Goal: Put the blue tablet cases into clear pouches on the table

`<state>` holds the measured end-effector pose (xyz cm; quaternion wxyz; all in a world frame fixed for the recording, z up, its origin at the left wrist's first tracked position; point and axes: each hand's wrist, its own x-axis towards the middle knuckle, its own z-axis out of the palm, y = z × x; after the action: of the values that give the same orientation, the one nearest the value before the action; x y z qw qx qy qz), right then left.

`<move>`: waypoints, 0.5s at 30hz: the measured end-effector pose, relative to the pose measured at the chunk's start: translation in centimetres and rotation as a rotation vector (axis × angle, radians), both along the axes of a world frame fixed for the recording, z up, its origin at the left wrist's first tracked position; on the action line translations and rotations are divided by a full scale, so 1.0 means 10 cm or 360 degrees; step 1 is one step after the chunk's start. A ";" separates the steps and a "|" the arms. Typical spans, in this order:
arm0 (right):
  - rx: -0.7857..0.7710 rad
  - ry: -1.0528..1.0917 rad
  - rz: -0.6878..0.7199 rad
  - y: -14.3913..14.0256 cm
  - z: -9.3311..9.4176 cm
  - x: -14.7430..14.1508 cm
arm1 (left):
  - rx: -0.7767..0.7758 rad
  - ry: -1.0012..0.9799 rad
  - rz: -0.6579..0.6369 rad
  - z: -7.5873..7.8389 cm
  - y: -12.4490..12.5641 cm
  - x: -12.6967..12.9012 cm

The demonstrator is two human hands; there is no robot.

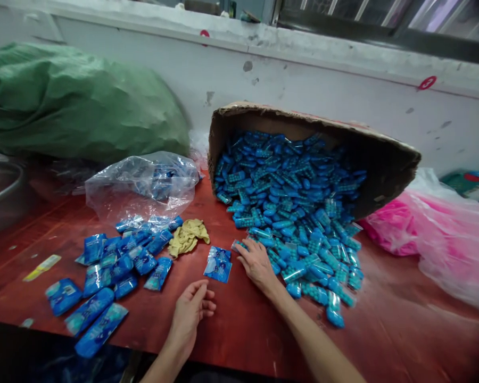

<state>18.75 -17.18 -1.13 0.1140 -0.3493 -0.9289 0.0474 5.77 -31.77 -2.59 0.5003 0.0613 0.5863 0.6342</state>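
Sorting step: my right hand point(257, 264) grasps a blue piece point(239, 245) at the pile's edge; left hand point(191, 311) released beside a packet point(218, 264); next, I judge, lift clear.

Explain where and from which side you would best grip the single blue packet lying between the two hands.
The blue packet lies flat on the red table, apart from the pile, so it probably needs a pinch at an edge. Its near bottom edge is free; the left hand lies just below it, so come from the near side.
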 end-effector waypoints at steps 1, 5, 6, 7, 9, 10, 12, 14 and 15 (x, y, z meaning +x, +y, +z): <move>-0.0007 0.0022 -0.0022 -0.08 0.02 -0.02 | 0.0004 0.0138 0.0036 0.02 0.02 -0.03; -0.0141 0.0042 -0.0183 -0.40 0.00 -0.22 | 0.0065 0.0570 0.0164 0.09 0.12 -0.21; -0.0165 0.0038 -0.0234 -0.46 -0.03 -0.27 | 0.0066 0.0567 0.0173 0.10 0.14 -0.24; -0.0176 0.0034 -0.0280 -0.50 -0.07 -0.31 | 0.0057 0.0532 0.0172 0.11 0.15 -0.25; -0.0183 0.0038 -0.0334 -0.54 -0.13 -0.36 | 0.0022 0.0438 0.0146 0.09 0.14 -0.25; -0.0186 0.0040 -0.0345 -0.54 -0.15 -0.37 | 0.0007 0.0401 0.0128 0.07 0.12 -0.23; -0.0186 0.0042 -0.0348 -0.52 -0.17 -0.36 | -0.0010 0.0358 0.0084 0.02 0.08 -0.18; -0.0179 0.0038 -0.0336 -0.51 -0.17 -0.35 | -0.0015 0.0349 0.0035 -0.02 0.05 -0.13; -0.0175 0.0034 -0.0328 -0.50 -0.16 -0.35 | -0.0017 0.0350 0.0014 -0.03 0.04 -0.11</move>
<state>15.25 -22.18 -2.75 0.1088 -0.4480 -0.8828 0.0899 4.69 -31.41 -2.91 0.4305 0.1253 0.6413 0.6227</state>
